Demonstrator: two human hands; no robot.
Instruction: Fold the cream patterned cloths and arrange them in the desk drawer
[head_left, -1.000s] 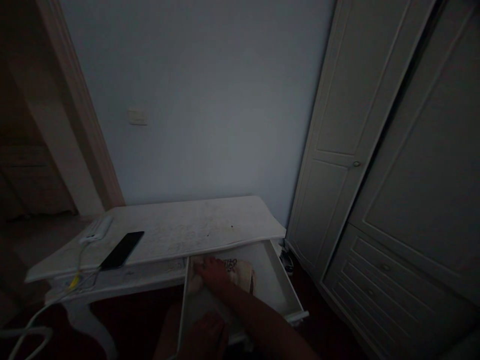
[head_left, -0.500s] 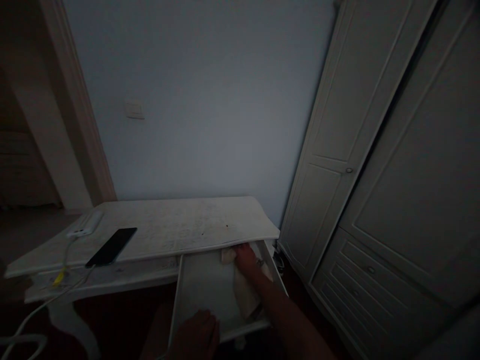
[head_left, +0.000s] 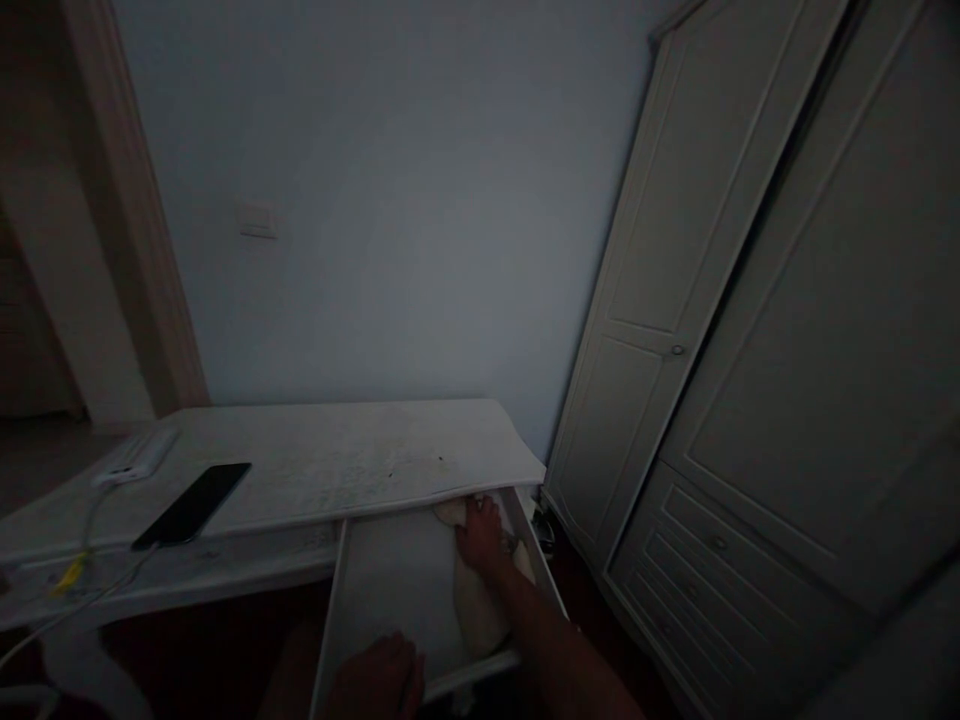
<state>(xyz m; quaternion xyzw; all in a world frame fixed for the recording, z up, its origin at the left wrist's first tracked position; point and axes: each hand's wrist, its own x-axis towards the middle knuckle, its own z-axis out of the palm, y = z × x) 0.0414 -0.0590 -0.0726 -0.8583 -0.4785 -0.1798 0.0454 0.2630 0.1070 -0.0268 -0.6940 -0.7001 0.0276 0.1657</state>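
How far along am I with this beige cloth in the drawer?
Already done: the drawer is pulled out and the beige cloth lies inside, towards its right side. In hand: your right hand is on the cloth's far part; your left hand is at the drawer's front left. Probably left: finishing with the cloth and shutting the drawer, which stands open.

the open drawer (head_left: 401, 580) has free room from above across its middle and far left; the left hand (head_left: 382, 675) blocks the near left, the cloth (head_left: 474, 605) and right hand (head_left: 482, 530) the right. the desktop (head_left: 360, 445) is open at middle and right, with the phone (head_left: 193, 506) obstructing its left.
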